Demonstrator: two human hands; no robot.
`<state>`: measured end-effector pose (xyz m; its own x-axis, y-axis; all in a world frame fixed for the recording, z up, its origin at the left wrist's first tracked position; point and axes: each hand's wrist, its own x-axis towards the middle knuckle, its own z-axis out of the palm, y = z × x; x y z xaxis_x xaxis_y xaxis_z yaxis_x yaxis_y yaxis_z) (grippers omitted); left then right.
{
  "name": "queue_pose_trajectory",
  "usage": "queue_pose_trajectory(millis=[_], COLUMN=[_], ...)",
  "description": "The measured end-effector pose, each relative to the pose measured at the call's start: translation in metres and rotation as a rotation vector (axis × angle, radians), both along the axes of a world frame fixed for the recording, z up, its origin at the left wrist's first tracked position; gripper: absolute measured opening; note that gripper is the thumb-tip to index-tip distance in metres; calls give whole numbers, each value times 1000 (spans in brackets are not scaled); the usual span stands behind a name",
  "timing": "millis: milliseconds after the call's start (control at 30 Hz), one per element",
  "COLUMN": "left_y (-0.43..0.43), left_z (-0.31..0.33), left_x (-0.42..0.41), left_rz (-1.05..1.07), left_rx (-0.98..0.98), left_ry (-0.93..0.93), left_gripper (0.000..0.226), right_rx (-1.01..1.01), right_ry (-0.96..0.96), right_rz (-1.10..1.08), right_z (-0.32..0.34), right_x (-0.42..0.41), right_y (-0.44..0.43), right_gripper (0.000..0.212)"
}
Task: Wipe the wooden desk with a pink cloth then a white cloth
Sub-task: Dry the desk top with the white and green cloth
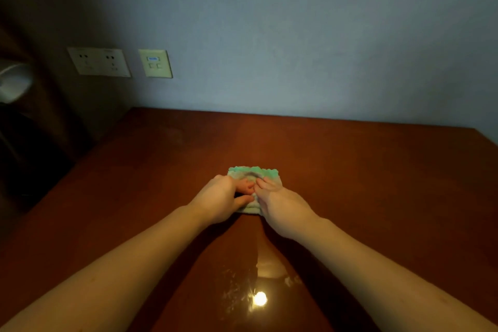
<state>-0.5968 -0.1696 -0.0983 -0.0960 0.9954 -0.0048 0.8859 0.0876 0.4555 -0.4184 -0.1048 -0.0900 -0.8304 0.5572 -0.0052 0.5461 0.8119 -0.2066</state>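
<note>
To your far left the sockets (99,62) on the wall (323,35) play no part. Your left hand (221,197) sits on the left side of the cloth (253,173), fingers curled in onto it and thumb along its near edge. That reads as a grip rather than a flat press. The cloth lies folded at mid-desk, touching the surface, pale with a green fringe at its far edge. It does not look pink in this light. Your right hand (281,203) covers the cloth's right side with fingers fairly straight, pressing down and holding nothing closed.

No pink cloth is in view, so you are probably on the white-cloth stage, either folding it or starting a stroke. Whether the pink pass was finished cannot be told from here. The desk (377,170) shows pale streaks (237,291) near you, beside a lamp glare (260,298), so that near strip likely needs wiping. The far edge and both sides look unmarked, though the dim light hides much.
</note>
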Motion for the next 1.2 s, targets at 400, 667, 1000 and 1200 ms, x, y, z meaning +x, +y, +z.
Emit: queue_pose_trajectory(millis=[400,667,1000,1200], left_y=[-6,3,12,13], left_z=[9,17,0,-1], left_x=[11,5,3,-3], left_rz=[-168,-58,-159,-161], left_rx=[-30,-19,-58,-120], left_ry=[378,160,305,195], left_gripper=[38,57,60,61], right_rx=[151,82,96,-40], right_ry=[-28,54,-122,-93], right_rz=[-33,-120,-33,-1], right_z=[-4,9,-2,2], right_x=[-2,6,-8,-8], right_y=[0,19,23,30], right_gripper=[35,40,56,55])
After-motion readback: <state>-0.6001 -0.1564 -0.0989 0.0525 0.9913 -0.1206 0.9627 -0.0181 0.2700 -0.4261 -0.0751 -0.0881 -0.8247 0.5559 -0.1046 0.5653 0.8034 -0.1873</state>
